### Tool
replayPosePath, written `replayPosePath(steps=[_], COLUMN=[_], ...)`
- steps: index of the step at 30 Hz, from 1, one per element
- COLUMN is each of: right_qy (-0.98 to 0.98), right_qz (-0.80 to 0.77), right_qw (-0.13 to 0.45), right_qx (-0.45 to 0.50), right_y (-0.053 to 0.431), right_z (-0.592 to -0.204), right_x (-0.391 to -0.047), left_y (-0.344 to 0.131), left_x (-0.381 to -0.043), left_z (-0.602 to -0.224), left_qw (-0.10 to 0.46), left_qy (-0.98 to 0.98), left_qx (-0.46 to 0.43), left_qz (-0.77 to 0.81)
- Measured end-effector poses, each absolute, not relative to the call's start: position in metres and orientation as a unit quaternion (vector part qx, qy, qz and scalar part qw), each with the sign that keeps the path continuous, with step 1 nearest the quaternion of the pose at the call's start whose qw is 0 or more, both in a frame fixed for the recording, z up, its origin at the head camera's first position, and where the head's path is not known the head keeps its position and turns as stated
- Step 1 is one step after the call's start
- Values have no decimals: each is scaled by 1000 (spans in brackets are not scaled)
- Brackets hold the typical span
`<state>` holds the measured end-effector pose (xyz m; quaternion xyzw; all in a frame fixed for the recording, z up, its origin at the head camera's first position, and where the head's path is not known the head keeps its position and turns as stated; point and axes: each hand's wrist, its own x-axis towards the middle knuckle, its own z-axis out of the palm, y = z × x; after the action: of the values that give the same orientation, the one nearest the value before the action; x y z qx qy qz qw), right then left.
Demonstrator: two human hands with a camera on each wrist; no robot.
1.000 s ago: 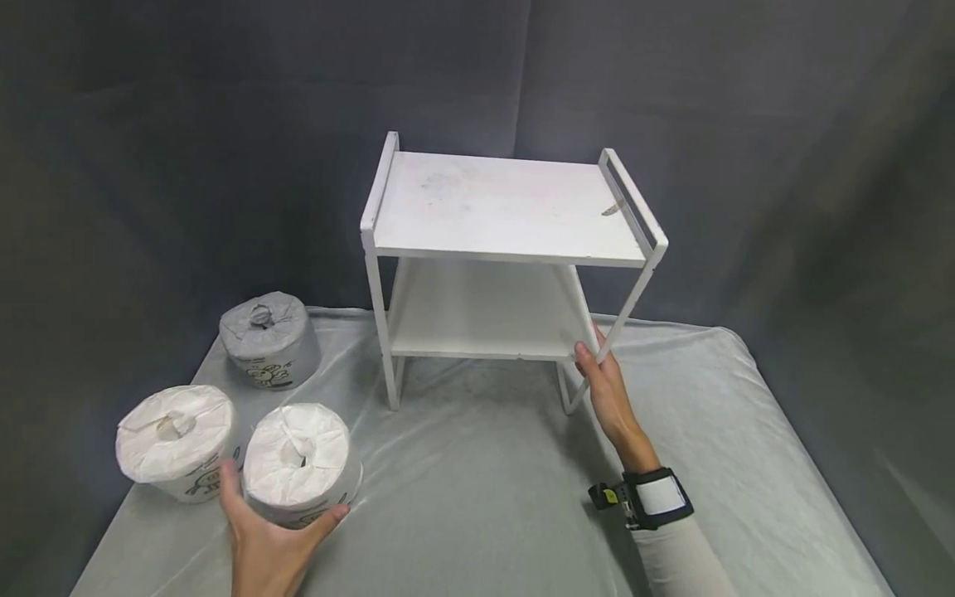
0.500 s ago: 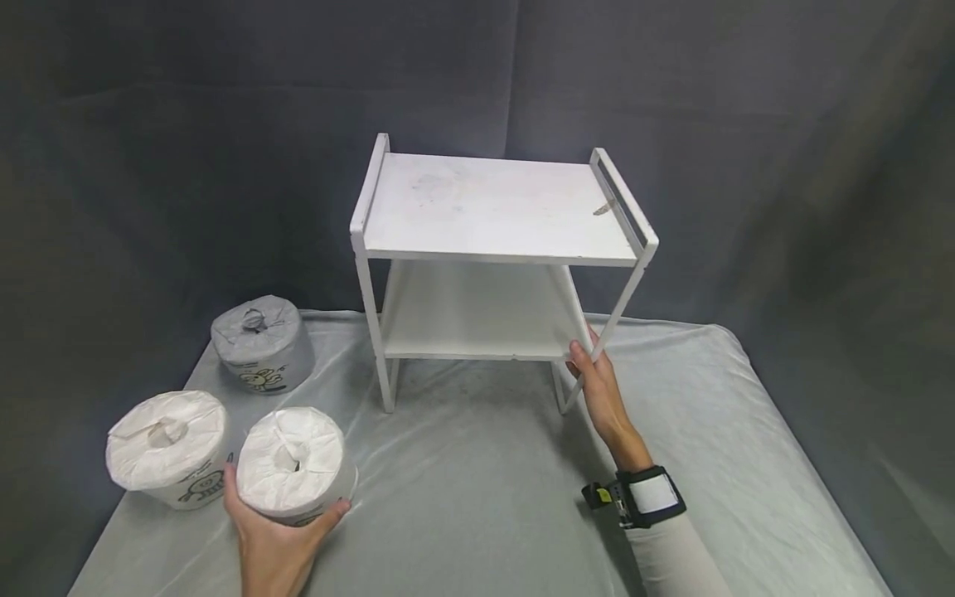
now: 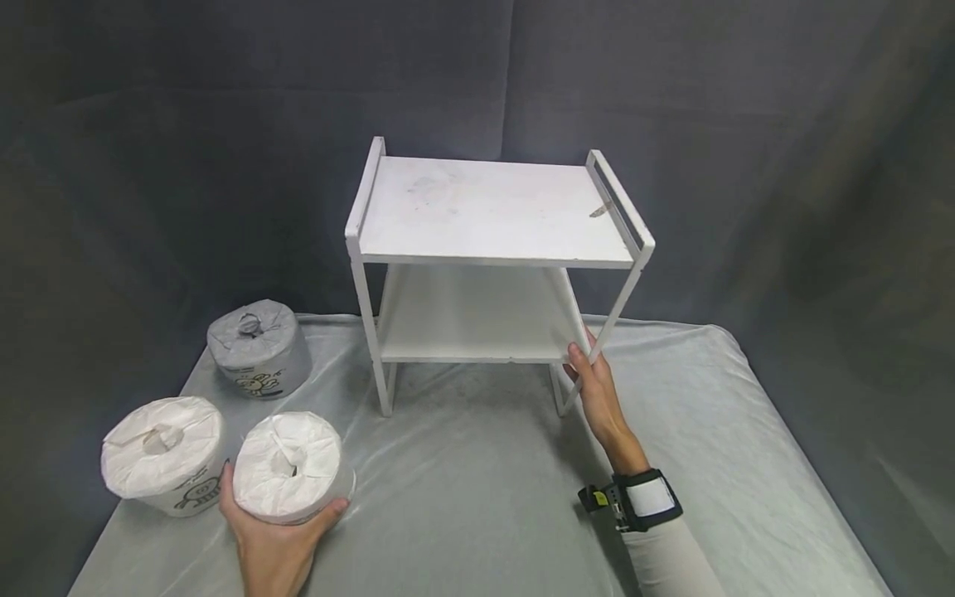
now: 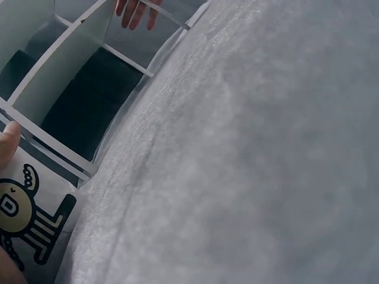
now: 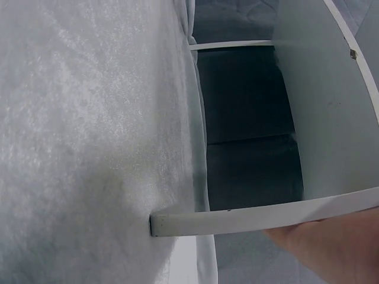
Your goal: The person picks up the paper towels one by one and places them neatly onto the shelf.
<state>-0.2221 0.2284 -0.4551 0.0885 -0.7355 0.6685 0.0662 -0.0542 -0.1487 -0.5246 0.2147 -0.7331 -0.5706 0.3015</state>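
Observation:
My left hand (image 3: 278,539) holds a paper-wrapped toilet roll (image 3: 287,464) at the front left, index finger on its left side and thumb on its right. A cartoon print on the toilet roll's wrapper (image 4: 35,213) shows in the left wrist view, with a fingertip above it. At the right front leg of a white two-tier shelf (image 3: 485,211), my right hand (image 3: 600,394) grips the leg by the lower board's corner. The thumb lies inside the leg, and the other fingers are mostly hidden behind it in the head view.
Two more wrapped rolls stand at the left: a white one (image 3: 160,452) beside the held roll and a greyer one (image 3: 257,348) farther back. Everything is on a grey cloth-covered table (image 3: 462,497). Dark curtains (image 3: 448,75) hang behind and at both sides.
The head view has drifted, so the shelf and rolls appear slightly farther left. Print low on the held roll has gone out of sight there. Both hands keep their hold.

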Motion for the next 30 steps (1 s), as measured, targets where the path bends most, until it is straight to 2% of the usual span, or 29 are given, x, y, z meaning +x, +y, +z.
replayPosePath(steps=[6,20,30], right_qy=[-734,-735,-733], right_qz=[672,669,673], right_qw=[62,67,60], right_qx=[77,88,81], right_y=[227,228,228], right_z=[-454,-456,-457], right_x=[-221,-221,-223], left_y=[-148,-147,-146], left_x=[-57,-58,-59], left_z=[-525,-524,-523], left_qw=[315,307,318], left_qy=[-732,-737,-740], left_qx=[216,247,226], left_qz=[-564,-550,-548])
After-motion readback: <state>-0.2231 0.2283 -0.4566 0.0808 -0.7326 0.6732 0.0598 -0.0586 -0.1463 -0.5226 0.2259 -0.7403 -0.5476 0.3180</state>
